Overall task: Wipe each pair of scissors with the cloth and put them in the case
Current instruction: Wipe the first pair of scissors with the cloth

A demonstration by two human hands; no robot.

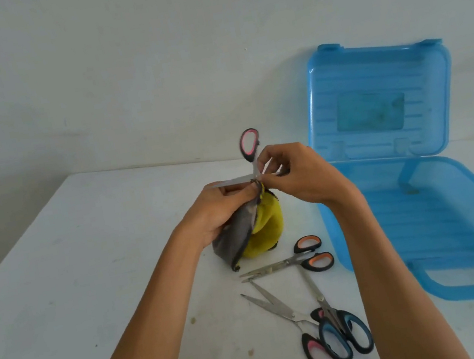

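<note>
Above the middle of the worktop (56, 274), toward its far edge, the pink-handled scissors (250, 145) are held in the air with the blades spread wide, 1 handle loop pointing up and 1 blade lying flat toward the left. The right hand (301, 174) has its fingers pinched together on the scissors near the pivot, and the left hand (218, 208) has its fingers clamped on the grey and yellow cloth (250, 227), bunched against the flat blade with the rest hanging down. To do this wipe well, I would draw the cloth from the pivot out to the tip along the flat and the back of the blade, never across the edge, then turn to the other blade and close the scissors before laying them in. On the worktop nearer its front edge lie 3 more pairs: the orange-handled scissors (312, 256), the blue-handled scissors (345, 334) and a second pink-handled pair (317, 352), the last 2 overlapping at the handles. Along the right edge the blue case (424, 209) stands open and looks empty. Its lid carries a rectangular label, too blurred to read, and no other writing shows.
</note>
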